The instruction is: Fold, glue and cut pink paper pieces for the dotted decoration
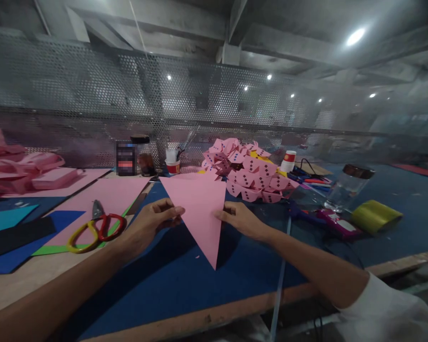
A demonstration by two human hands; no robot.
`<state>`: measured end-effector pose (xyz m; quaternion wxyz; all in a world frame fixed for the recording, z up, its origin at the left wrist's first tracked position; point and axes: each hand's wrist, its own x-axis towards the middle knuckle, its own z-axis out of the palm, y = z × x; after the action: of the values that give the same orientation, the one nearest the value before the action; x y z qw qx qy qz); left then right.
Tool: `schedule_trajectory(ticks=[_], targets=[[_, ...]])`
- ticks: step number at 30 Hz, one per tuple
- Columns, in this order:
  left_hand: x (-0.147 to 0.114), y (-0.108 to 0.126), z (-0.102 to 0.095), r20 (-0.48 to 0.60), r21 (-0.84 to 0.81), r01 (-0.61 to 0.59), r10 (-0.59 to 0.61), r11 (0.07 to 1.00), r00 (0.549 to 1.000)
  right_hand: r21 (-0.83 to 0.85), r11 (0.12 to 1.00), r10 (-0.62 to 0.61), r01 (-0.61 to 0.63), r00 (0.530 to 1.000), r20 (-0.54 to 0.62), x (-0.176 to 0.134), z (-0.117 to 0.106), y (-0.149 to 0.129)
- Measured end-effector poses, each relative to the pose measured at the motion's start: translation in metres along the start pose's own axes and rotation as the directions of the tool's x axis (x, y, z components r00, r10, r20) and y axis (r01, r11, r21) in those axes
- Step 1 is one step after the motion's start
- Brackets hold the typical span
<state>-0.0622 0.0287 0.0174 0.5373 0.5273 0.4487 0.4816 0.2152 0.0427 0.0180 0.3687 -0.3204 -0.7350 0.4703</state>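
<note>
A folded sheet of pink paper (199, 204) is held up above the dark blue table surface (185, 294), its point aimed down toward me. My left hand (157, 221) pinches its left edge between thumb and fingers. On the opposite edge my right hand (240, 218) grips the paper in the same way, fingers behind and thumb in front. Just beyond the sheet lies a heap of folded pink paper pieces (249, 173) with dark diamond marks. Scissors (96, 228) with one yellow and one red handle lie left of my left hand.
Pink paper strips (17, 166) pile up at the far left, near blue card (62, 225). A glass jar (349, 185), a yellow roll (376, 216) and a magenta device (338, 223) sit at right. Paper cups (172, 161) stand before a perforated metal screen (185, 95).
</note>
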Motion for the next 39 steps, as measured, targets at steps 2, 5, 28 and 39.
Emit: schedule_trajectory(ticks=[2,5,28,39], targets=[[0.001,-0.001,0.000,-0.007,0.016,-0.008,0.008,1.000,1.000,0.008,1.000,-0.006,0.006,0.999,-0.037,0.000,0.001,0.001],[0.000,-0.002,0.001,-0.019,0.042,-0.012,0.013,0.999,1.000,-0.014,1.000,0.000,-0.001,0.996,-0.089,0.001,0.001,0.001],[-0.001,0.001,0.000,-0.118,0.062,-0.036,0.043,0.997,0.992,-0.321,0.947,-0.066,0.021,0.989,-0.130,0.005,-0.009,0.007],[-0.001,0.002,0.001,-0.075,0.117,-0.040,0.049,0.992,0.996,-0.288,0.957,-0.087,0.026,0.976,-0.201,0.005,-0.010,0.001]])
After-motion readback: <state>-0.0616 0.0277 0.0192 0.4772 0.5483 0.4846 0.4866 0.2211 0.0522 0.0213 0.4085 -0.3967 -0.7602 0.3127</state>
